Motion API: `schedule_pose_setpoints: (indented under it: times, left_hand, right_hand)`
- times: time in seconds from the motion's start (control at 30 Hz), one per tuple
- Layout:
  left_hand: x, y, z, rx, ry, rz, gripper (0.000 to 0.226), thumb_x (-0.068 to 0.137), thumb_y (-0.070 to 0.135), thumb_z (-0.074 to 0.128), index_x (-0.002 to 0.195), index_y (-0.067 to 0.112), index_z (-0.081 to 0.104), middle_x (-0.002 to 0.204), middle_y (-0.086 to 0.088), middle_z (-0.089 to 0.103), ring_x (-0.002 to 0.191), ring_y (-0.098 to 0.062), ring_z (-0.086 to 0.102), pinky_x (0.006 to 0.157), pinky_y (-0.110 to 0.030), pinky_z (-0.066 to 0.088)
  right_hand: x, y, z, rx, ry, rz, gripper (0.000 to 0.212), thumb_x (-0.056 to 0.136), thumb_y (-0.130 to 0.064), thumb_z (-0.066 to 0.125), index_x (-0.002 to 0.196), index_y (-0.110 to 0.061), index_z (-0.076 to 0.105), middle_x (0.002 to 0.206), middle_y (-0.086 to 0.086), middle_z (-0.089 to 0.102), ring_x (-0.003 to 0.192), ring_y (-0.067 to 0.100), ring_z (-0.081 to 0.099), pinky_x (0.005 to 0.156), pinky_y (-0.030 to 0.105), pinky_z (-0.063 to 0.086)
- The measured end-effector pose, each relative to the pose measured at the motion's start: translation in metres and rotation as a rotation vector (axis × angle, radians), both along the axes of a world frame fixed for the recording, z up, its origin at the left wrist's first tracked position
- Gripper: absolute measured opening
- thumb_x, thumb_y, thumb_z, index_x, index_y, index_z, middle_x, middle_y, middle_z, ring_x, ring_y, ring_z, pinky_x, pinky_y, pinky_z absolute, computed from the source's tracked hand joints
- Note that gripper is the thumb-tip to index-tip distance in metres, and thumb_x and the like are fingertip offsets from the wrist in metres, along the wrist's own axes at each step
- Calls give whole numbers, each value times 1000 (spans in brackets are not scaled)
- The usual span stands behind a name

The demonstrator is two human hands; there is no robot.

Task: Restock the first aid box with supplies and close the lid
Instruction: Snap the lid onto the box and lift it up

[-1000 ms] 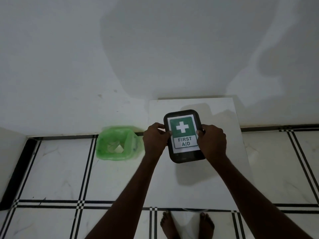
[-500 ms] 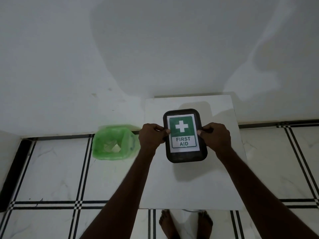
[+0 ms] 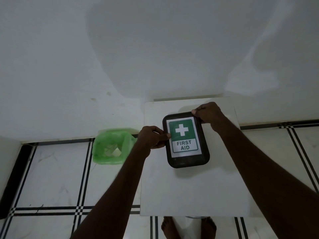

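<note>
Head view showed your first aid box (image 3: 186, 140) lying flat on the white table (image 3: 193, 190), toward its far half, lid (image 3: 183, 135) on and the green-and-white label facing up. Half a second before, both hands gripped the long sides at mid-height; at this moment your right hand (image 3: 208, 113) had shifted to the far right corner, its fingers curled and pinching the dark rim there, while your left hand (image 3: 151, 138) held its place on the left edge, thumb laid on the label's border and the other fingers folded against the side. I judged that move to the corner as the start of prying the lid up, so the restocking had not yet begun; whether the lid had lifted at all, I could not tell. No supplies showed anywhere on the table, which seemed the real gap: you would need to bring them into reach. A green bin (image 3: 113, 146) with pale scraps inside stood on the tiled floor (image 3: 51, 178) to the left of the table, near your left forearm but clear of the box. Nothing lay between your hands and the lid, and your bare feet showed below the table's near edge.
</note>
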State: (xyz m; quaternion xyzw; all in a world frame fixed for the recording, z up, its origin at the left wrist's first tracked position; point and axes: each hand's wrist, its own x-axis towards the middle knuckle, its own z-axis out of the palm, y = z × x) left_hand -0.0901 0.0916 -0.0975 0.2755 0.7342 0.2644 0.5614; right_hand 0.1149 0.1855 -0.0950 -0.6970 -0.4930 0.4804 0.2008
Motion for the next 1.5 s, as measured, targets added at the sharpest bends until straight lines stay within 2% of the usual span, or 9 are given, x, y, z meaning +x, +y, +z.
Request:
schedule_pose_setpoints:
  times: [0.23, 0.4, 0.53, 0.7, 0.83, 0.93, 1.2, 1.37, 1.5]
  left_hand:
    - [2, 2, -3, 140, 23, -70, 44, 74, 0, 80, 112, 1, 57, 103, -15, 67, 88, -30, 69, 66, -40, 63]
    - [0, 7, -8, 299, 297, -342, 97, 72, 3, 81, 151, 23, 28, 112, -11, 59, 86, -33, 70, 68, -48, 62]
    - [-2, 21, -1, 306, 273, -376, 76, 70, -1, 81, 138, 19, 53, 98, -13, 69, 81, -33, 73, 65, -50, 62]
    - [-1, 35, 3, 240, 182, -81, 21, 79, 9, 77, 100, 5, 73, 84, -16, 74, 75, -27, 74, 66, -44, 64]
    - [-2, 49, 13, -16, -43, 19, 31, 81, 4, 75, 105, -12, 66, 99, -24, 70, 77, -26, 69, 53, -26, 61]
    - [-2, 56, 17, -74, -61, 25, 33, 80, 2, 75, 106, -16, 64, 88, -20, 67, 69, -22, 66, 47, -25, 59]
    - [7, 3, 4, 109, 173, 117, 32, 78, 33, 79, 88, 4, 68, 82, -15, 73, 66, -25, 70, 68, -40, 63]
    - [18, -38, 1, -5, 49, 90, 22, 86, 22, 73, 89, 1, 67, 80, -14, 72, 63, -21, 69, 51, -25, 59]
    - [20, -32, -3, -8, 139, 53, 26, 86, 23, 72, 86, -3, 71, 85, -19, 74, 68, -29, 72, 59, -36, 62]
  right_hand:
    - [-2, -9, -4, 121, -64, 15, 26, 85, -21, 71, 93, 3, 72, 95, 20, 73, 89, 32, 69, 88, 48, 55]
    - [6, -19, -12, 144, -76, -43, 24, 80, -30, 75, 86, -7, 71, 91, 14, 74, 82, 29, 71, 78, 50, 59]
    - [6, -23, -15, 141, -90, -55, 16, 79, -23, 76, 84, -10, 70, 93, 14, 74, 84, 29, 70, 78, 50, 59]
    - [4, -22, -16, 50, 11, -85, 13, 83, -19, 73, 84, -9, 65, 97, 15, 71, 87, 28, 68, 79, 46, 60]
    - [5, -20, -18, 13, 76, -102, 14, 84, -16, 72, 92, -5, 66, 96, 14, 68, 85, 25, 66, 69, 38, 60]
    - [5, -20, -17, -6, 133, -110, 14, 84, -15, 71, 92, -5, 65, 95, 13, 67, 80, 21, 64, 58, 27, 54]
    - [19, -60, -8, 17, 4, -161, 38, 79, -45, 73, 89, -10, 62, 83, 12, 73, 68, 29, 73, 70, 48, 62]
    - [24, -104, -8, -219, 47, -13, 25, 80, -30, 75, 77, -11, 61, 94, 20, 72, 80, 35, 72, 74, 49, 61]
    - [19, -102, -14, -193, 24, -85, 27, 79, -28, 77, 78, -3, 66, 94, 21, 73, 81, 36, 71, 75, 50, 61]
